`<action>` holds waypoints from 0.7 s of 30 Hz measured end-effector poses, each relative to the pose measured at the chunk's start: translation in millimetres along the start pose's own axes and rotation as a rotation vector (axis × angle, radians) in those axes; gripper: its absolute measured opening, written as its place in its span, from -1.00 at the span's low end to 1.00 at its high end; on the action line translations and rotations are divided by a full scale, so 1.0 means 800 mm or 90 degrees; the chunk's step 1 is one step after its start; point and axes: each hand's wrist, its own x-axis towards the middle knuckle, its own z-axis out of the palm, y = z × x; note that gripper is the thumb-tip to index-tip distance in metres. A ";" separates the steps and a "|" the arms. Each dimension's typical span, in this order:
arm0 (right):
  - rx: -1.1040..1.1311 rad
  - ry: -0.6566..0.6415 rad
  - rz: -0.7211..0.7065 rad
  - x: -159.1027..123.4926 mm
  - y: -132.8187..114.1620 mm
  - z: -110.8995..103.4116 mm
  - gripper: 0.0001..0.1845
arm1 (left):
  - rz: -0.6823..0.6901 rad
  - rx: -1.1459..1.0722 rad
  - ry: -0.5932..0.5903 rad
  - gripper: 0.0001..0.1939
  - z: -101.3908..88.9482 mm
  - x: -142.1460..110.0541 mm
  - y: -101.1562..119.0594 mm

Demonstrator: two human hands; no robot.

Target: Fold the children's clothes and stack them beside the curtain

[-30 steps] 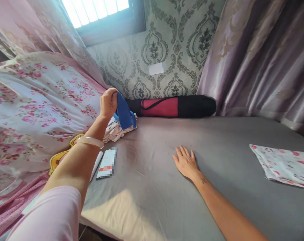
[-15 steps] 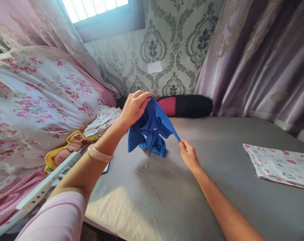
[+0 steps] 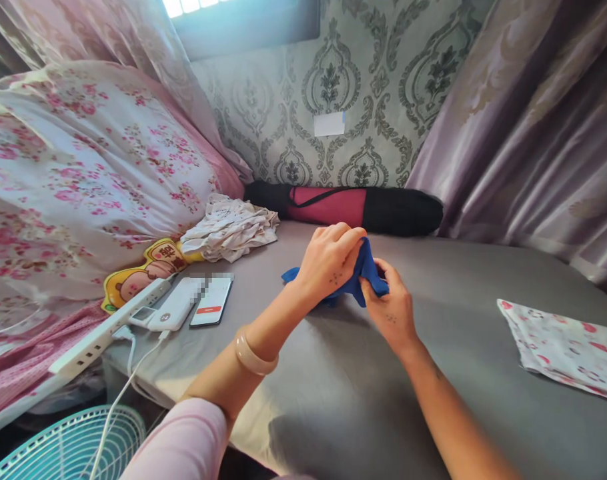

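Observation:
A bunched blue cloth garment [image 3: 367, 267] hangs between my two hands, low over the grey bed sheet; its exact kind does not show. My left hand [image 3: 331, 261] is closed on its upper edge, the back of the hand facing me and covering much of the fabric. From the other side, my right hand [image 3: 391, 303] pinches a part of the same cloth between thumb and fingers. A loose end of the garment pokes out left of my left wrist, near the sheet.
A grey-sheeted bed [image 3: 463, 320] spreads below. Left lie crumpled pale clothes [image 3: 231, 227], a phone [image 3: 212, 301], a white power bank [image 3: 176, 303] and a power strip [image 3: 111, 327]. A red-and-black long bag [image 3: 328, 207] lies along the wall. Folded printed cloth [image 3: 558, 343] rests right.
My hands have come closer together and lower, gathering the blue garment that was stretched between them. The view has shifted, so the phone, power bank and a turquoise fan now show at left.

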 end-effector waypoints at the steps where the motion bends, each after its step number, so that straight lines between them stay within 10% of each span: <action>1: -0.004 0.007 -0.004 0.001 0.002 -0.001 -0.64 | -0.009 -0.014 -0.003 -0.73 0.001 -0.004 0.000; 10: -0.013 0.011 -0.010 0.022 -0.029 -0.045 -0.71 | -0.057 -0.083 -0.069 -0.59 0.013 -0.032 -0.033; 16: 0.000 0.000 0.058 0.021 -0.077 -0.091 -0.61 | -0.107 -0.335 -0.102 -0.61 -0.008 -0.026 -0.014; 21: 0.104 -0.069 0.143 0.029 -0.060 -0.112 -0.51 | -0.107 -0.528 -0.178 -0.72 -0.014 -0.023 -0.001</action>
